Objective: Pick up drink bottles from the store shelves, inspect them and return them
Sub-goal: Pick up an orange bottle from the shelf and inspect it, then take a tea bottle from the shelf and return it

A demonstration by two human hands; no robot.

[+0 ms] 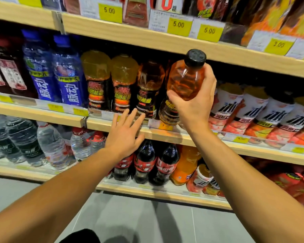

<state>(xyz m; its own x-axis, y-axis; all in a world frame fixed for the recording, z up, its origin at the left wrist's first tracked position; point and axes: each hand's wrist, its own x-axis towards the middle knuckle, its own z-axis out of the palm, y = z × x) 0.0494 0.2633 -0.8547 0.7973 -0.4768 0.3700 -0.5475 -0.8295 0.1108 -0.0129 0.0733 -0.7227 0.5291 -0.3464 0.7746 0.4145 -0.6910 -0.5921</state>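
Our right hand (193,102) grasps the orange bottle (184,81) around its shoulder, tilted, in front of the middle shelf (112,122). Our left hand (125,132) is spread and empty, its fingertips against that shelf's edge, just left of the bottle.

Yellow price tags (110,14) on the top shelf edge (147,36) read "5.00" three times, then "3.00" on the tag farther right (278,45). A red "6" shows on a white pack (167,3) above them. Blue bottles (69,74) on the middle shelf carry the white characters "脉动". The orange-tag price (166,126) below the held bottle (184,81) looks like "7.00", blurred. Small print on the white shelf labels (157,19) and the wording on the other bottles are too blurred to read.
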